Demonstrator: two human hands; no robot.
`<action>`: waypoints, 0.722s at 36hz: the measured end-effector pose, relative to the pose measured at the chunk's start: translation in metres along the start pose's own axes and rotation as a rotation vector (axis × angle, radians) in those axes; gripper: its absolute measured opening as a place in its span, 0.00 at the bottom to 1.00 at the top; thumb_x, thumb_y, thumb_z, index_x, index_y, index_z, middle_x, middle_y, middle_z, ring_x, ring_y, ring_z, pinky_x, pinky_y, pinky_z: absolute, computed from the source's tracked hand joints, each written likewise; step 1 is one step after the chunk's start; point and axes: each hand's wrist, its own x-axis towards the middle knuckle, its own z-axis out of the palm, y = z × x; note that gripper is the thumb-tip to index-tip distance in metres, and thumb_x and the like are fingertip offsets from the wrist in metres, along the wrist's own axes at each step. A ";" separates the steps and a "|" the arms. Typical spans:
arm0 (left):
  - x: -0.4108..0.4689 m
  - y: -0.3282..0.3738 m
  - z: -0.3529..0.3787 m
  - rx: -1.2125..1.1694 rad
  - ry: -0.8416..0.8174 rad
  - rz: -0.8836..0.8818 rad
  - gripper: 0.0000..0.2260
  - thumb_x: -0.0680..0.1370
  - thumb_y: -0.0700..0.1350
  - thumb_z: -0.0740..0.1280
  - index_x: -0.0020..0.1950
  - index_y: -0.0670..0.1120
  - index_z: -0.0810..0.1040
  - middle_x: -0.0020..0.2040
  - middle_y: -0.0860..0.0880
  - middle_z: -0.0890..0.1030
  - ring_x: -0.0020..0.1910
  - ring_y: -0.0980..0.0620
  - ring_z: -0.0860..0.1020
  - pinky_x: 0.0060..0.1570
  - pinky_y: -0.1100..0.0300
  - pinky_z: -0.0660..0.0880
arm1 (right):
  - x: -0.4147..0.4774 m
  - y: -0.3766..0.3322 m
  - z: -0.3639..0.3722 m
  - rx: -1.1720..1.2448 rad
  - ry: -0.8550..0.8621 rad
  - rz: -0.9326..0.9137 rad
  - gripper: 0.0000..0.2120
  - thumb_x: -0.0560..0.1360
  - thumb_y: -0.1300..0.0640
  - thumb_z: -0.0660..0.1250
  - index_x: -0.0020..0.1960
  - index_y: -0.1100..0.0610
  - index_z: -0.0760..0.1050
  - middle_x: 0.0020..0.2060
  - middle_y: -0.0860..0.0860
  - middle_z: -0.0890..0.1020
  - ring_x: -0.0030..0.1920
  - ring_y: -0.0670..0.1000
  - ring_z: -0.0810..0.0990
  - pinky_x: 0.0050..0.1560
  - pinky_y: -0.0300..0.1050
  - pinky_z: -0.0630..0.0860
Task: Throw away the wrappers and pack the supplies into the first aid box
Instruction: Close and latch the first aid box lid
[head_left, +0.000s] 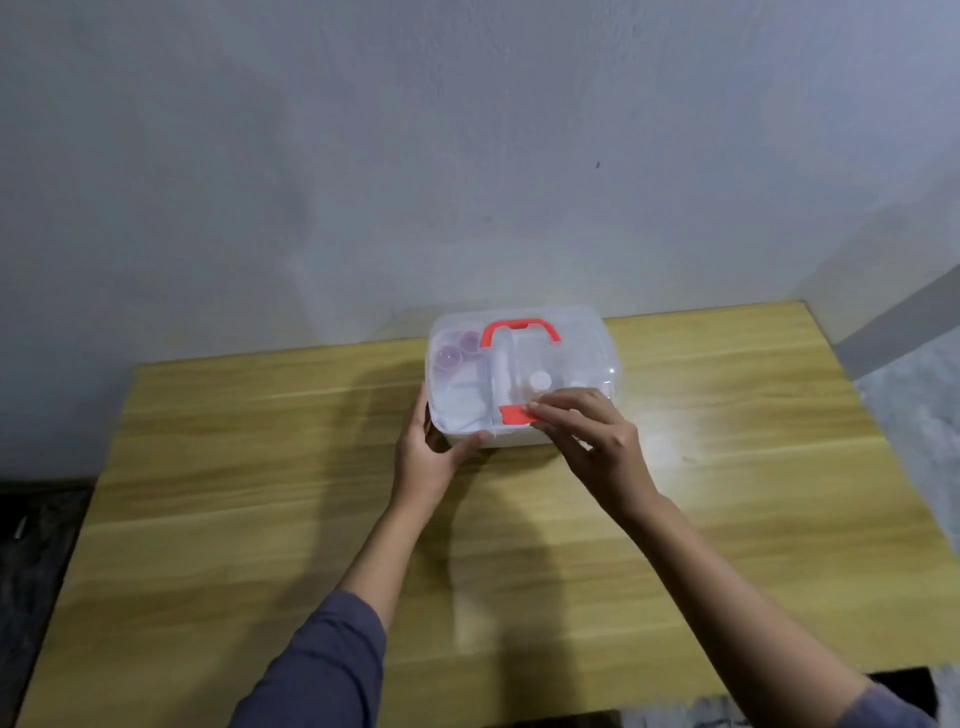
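The first aid box (582, 343) is clear plastic with a red handle (519, 331) on its lid and a red latch (514, 414) at its front. It sits at the far middle of the wooden table (260, 493) with its lid down. Supplies show through the lid: small purple-capped containers (457, 351) at the left, white items at the right. My left hand (431, 447) grips the box's front left corner. My right hand (587, 431) rests on the front edge, its fingertips on the red latch. No wrappers are in view.
A grey wall rises right behind the table's far edge. Dark floor shows past the table's left edge, and pale floor past its right edge. Both my sleeves are grey-blue.
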 end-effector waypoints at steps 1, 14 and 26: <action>0.000 -0.001 0.000 0.014 0.009 0.004 0.41 0.61 0.53 0.79 0.70 0.48 0.66 0.66 0.49 0.75 0.64 0.54 0.74 0.65 0.49 0.71 | -0.007 0.002 0.002 0.004 -0.008 0.019 0.08 0.75 0.62 0.66 0.51 0.62 0.82 0.43 0.56 0.83 0.47 0.51 0.78 0.49 0.44 0.76; -0.004 0.002 -0.001 0.083 -0.005 0.078 0.40 0.66 0.47 0.77 0.73 0.47 0.61 0.71 0.51 0.68 0.69 0.58 0.67 0.68 0.53 0.66 | -0.036 0.009 0.013 -0.085 -0.074 0.095 0.10 0.73 0.62 0.68 0.54 0.59 0.81 0.49 0.54 0.83 0.52 0.51 0.77 0.55 0.35 0.73; -0.003 0.002 -0.001 0.085 -0.011 0.066 0.43 0.65 0.52 0.77 0.74 0.47 0.59 0.73 0.50 0.66 0.71 0.56 0.65 0.69 0.51 0.65 | -0.003 0.013 0.005 -0.276 -0.200 0.121 0.23 0.72 0.50 0.67 0.63 0.61 0.74 0.61 0.56 0.78 0.63 0.56 0.75 0.63 0.51 0.73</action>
